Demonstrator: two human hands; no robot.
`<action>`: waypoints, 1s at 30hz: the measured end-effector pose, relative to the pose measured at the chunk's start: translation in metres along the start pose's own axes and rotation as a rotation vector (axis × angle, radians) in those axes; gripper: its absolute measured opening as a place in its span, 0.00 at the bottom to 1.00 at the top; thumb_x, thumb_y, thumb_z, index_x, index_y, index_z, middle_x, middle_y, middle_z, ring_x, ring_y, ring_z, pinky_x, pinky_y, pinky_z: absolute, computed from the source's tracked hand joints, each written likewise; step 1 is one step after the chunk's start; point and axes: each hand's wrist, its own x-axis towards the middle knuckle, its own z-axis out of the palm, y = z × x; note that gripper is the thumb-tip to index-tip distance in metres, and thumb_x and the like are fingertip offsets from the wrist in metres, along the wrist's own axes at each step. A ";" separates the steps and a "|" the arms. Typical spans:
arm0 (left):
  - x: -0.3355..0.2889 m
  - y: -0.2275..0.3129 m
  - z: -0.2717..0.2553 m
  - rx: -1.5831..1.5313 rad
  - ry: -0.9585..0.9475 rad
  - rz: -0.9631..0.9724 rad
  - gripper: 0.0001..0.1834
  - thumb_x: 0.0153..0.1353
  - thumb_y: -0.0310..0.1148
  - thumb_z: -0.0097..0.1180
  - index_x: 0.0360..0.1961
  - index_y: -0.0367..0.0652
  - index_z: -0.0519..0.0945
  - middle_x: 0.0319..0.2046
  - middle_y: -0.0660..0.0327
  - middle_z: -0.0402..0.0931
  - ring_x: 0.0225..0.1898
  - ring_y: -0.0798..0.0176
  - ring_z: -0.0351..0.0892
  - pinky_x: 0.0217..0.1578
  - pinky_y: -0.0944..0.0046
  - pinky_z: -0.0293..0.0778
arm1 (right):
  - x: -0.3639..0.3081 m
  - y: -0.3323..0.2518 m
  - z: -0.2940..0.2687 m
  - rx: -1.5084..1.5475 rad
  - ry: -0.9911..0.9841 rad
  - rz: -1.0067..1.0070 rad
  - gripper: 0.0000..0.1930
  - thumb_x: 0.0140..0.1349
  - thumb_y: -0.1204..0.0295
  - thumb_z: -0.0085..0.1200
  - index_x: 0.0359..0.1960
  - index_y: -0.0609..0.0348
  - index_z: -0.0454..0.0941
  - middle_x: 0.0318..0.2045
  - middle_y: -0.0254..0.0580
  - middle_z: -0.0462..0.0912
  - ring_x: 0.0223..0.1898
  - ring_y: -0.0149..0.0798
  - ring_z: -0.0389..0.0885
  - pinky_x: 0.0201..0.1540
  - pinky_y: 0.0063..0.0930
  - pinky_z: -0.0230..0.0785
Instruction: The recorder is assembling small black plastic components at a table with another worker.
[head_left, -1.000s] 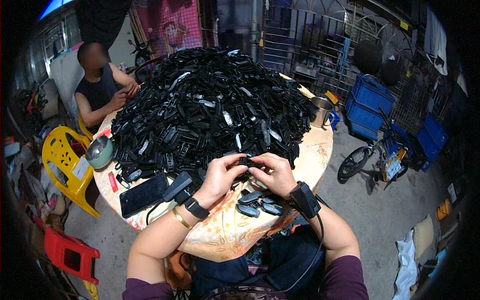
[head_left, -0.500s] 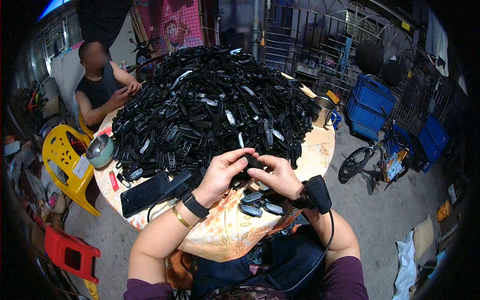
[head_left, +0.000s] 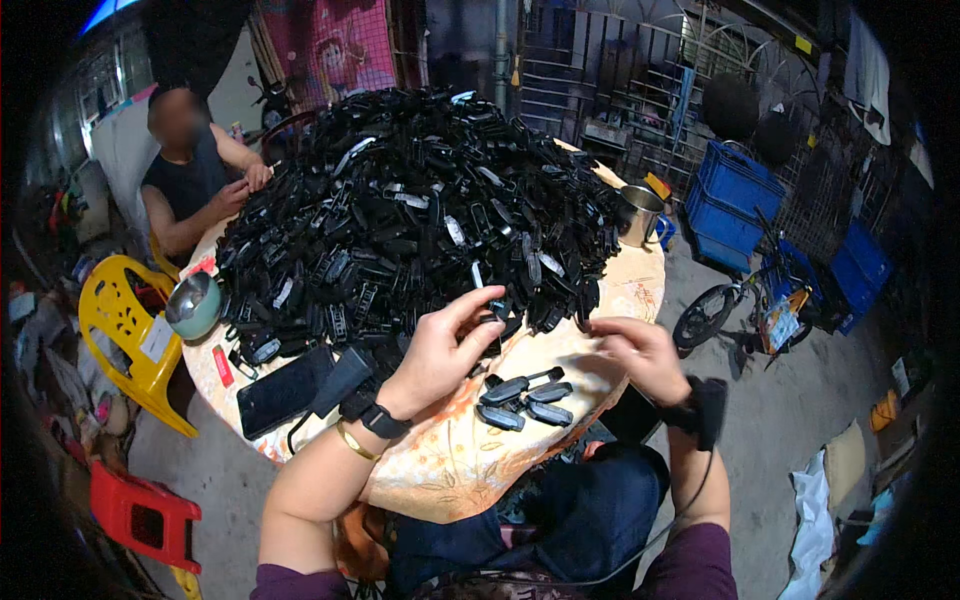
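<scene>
We can't see well what the left hand (head_left: pixel 440 350) has. Its thumb and first finger are a little way apart at the near edge of the heap (head_left: pixel 410 210). A dark bit shows by their tips — we can't tell if it is pinched or just part of the heap. The right hand (head_left: pixel 645 358) is blurry, just right of the heap's near edge, with its fingers loosely bent; we can't tell if they hold anything.

Deep inside the heap, the black pieces run together in the dark. Left of the heap sits another person (head_left: pixel 195 185), legs hidden from us.

The pieces look like hard plastic — long, with round ends, some shiny, some dull. A small bunch of grey and black pieces (head_left: pixel 525 398) lies on the near side of the heap, on the counter (head_left: pixel 440 475) with its cream, flowery cloth. We see a flat black slab (head_left: pixel 283 392) at the heap's near left, a round green bowl (head_left: pixel 193 308) left of it, and a shiny metal cup (head_left: pixel 637 216) to its right.
</scene>
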 end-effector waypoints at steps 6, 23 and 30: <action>-0.002 -0.010 0.019 0.585 -0.116 0.344 0.16 0.52 0.32 0.59 0.41 0.36 0.78 0.31 0.51 0.78 0.32 0.51 0.75 0.36 0.59 0.71 | -0.183 0.184 -0.032 -0.013 0.644 0.624 0.18 0.65 0.57 0.46 0.32 0.62 0.78 0.24 0.35 0.78 0.21 0.26 0.71 0.24 0.21 0.63; -0.011 -0.008 0.022 0.641 -0.185 0.317 0.11 0.52 0.31 0.58 0.35 0.35 0.80 0.28 0.52 0.78 0.33 0.54 0.75 0.35 0.60 0.72 | -0.354 0.335 0.107 -0.203 0.211 1.360 0.17 0.64 0.58 0.45 0.27 0.59 0.75 0.20 0.32 0.74 0.21 0.26 0.70 0.24 0.23 0.62; -0.009 -0.012 0.021 0.634 -0.191 0.276 0.12 0.53 0.31 0.58 0.36 0.34 0.80 0.29 0.51 0.78 0.33 0.54 0.75 0.36 0.59 0.72 | -0.351 0.333 0.101 -0.197 0.203 1.359 0.17 0.64 0.59 0.45 0.28 0.59 0.75 0.21 0.32 0.74 0.22 0.26 0.71 0.25 0.23 0.63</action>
